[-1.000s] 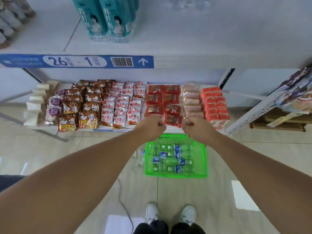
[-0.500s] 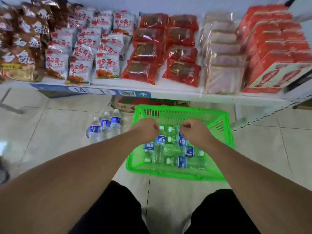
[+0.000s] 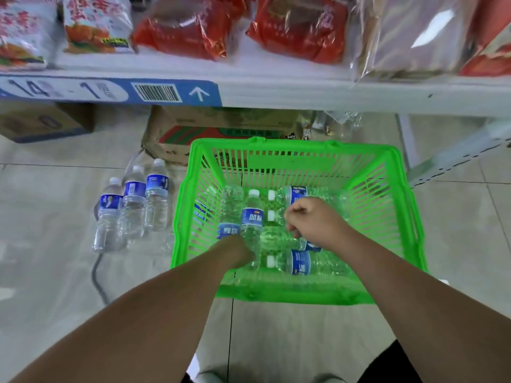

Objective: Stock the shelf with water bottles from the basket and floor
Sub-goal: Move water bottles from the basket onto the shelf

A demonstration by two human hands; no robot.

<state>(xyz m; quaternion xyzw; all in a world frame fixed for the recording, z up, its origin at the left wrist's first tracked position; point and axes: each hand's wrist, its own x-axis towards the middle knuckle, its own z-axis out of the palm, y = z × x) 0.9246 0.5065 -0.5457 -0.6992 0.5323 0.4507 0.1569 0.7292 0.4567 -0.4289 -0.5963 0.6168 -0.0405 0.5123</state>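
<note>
A green basket (image 3: 387, 172) sits on the tiled floor and holds several clear water bottles with blue labels. My left hand (image 3: 237, 251) reaches into its near left part, curled at the lower end of a water bottle (image 3: 252, 217) whose white cap points away from me. My right hand (image 3: 312, 218) hovers as a fist over lying bottles (image 3: 301, 262) in the basket's middle and holds nothing that shows. Three more bottles (image 3: 132, 208) stand on the floor left of the basket. The white shelf (image 3: 304, 92) runs across above.
Snack packets (image 3: 179, 26) fill the shelf over the basket. Cardboard boxes (image 3: 171, 134) sit under the shelf behind the basket. A grey cable (image 3: 96, 275) runs over the floor by the standing bottles. A shelf leg (image 3: 406, 139) stands at the right.
I have bent down closer to the basket. Both fists dropped from in front of the shelf into the basket, and my left hand now lies against a bottle.
</note>
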